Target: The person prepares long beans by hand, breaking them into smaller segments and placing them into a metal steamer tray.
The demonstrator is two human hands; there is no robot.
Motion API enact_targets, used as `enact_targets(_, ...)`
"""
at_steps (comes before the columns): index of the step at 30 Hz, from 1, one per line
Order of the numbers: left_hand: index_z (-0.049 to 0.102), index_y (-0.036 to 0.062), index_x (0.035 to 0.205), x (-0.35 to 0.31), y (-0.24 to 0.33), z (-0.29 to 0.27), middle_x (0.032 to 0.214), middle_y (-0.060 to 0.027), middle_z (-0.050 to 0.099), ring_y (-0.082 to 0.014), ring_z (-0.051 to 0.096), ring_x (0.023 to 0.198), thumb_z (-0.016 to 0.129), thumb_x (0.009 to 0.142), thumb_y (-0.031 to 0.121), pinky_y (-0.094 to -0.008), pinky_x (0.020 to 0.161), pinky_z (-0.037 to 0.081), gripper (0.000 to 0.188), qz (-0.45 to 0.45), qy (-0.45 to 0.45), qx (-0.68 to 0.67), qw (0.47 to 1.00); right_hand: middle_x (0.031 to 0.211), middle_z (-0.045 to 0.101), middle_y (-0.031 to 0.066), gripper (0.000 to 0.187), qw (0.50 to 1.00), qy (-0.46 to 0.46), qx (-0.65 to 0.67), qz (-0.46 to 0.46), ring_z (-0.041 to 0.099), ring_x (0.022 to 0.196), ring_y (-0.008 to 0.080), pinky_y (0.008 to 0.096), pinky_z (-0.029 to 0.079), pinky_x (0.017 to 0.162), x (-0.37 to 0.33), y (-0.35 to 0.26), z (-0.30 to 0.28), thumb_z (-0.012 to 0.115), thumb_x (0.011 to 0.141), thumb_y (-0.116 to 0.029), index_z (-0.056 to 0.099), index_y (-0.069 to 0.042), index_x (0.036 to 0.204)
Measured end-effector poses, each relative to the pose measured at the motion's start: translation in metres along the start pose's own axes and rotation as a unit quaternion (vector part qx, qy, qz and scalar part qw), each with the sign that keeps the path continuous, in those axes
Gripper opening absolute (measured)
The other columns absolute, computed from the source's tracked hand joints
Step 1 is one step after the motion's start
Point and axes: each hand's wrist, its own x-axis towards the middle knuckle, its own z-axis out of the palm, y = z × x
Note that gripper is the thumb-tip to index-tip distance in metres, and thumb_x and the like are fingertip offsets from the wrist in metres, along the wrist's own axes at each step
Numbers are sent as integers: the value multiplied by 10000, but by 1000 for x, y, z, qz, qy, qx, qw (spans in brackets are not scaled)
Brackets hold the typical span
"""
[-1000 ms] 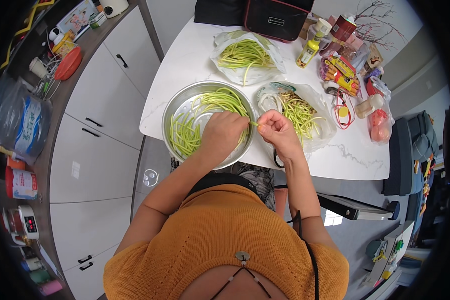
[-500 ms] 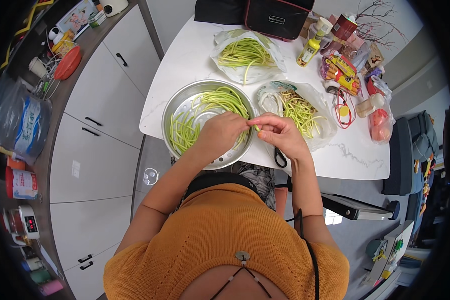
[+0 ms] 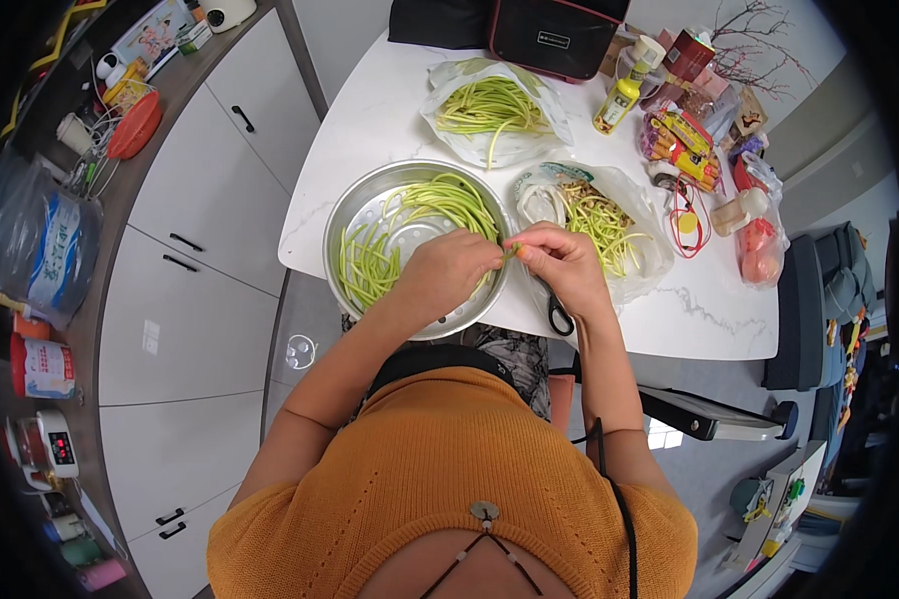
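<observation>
Over the right rim of a round metal basin (image 3: 332, 235), my two hands almost meet. My left hand (image 3: 442, 272) is closed round one end of a green garlic scape (image 3: 513, 251), and my right hand (image 3: 566, 265) pinches its tip between thumb and forefinger. Much of that stalk is hidden by my fingers. Long green garlic scapes (image 3: 449, 200) lie curled in the basin, which has a perforated bottom. Right of it, a clear plastic bag (image 3: 649, 225) holds shorter pieces (image 3: 597, 230), some with brownish ends. Scissors with a black handle (image 3: 560, 320) lie under my right wrist.
A second open bag (image 3: 549, 100) of long scapes lies at the back of the white table (image 3: 350, 130). A yellow bottle (image 3: 617, 100), packaged sausages (image 3: 681, 150), a red cord (image 3: 704, 235) and a black case (image 3: 549, 38) stand or lie farther off. Cabinets (image 3: 185, 329) line the left.
My right hand has shifted slightly up, its thumb and forefinger now closer together on the scape. My left hand has turned a little, fingertips lower. The bags and basin stay put.
</observation>
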Motion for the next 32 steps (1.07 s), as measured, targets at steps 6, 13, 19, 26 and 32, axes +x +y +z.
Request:
enact_targets(6, 621, 18, 898, -1, 0, 0, 798, -124, 600, -290, 567, 737, 583, 835, 123, -362, 661, 460, 128, -17, 47, -4, 999, 803, 634, 72, 123, 954, 130, -247, -109, 606, 727, 140, 238, 462, 631, 2, -2, 7, 644, 808, -51, 690, -38, 921)
enact_targets(13, 609, -8, 891, 2, -3, -1, 777, -132, 598, -279, 570, 711, 564, 845, 94, -338, 642, 450, 120, -86, 105, -2, 991, 812, 634, 86, 110, 904, 160, -363, -157, 615, 676, 227, 296, 480, 594, 1, 0, 12, 676, 760, -77, 694, -70, 869)
enact_targets(19, 630, 18, 896, -7, -27, -20, 832, -134, 630, -274, 600, 758, 572, 848, 131, -339, 670, 471, 135, -149, 152, 10, 977, 803, 637, 78, 84, 865, 213, -447, -79, 610, 661, 248, 317, 478, 602, -2, 13, -22, 684, 755, -126, 685, -77, 823)
enact_targets(26, 648, 26, 857, -19, -51, -37, 831, -85, 655, -221, 612, 808, 588, 821, 94, -320, 729, 465, 98, -82, 103, 89, 987, 819, 646, 106, 155, 788, 268, -552, 52, 616, 703, 307, 389, 474, 627, -4, 32, -68, 653, 791, -234, 675, -81, 803)
enact_targets(32, 685, 110, 823, -45, -82, -38, 825, -37, 652, -204, 585, 897, 619, 704, 57, -348, 894, 389, 146, -23, -46, 268, 962, 823, 651, 127, 193, 777, 285, -556, 73, 623, 748, 312, 399, 473, 639, -1, 38, -81, 641, 804, -289, 677, -108, 860)
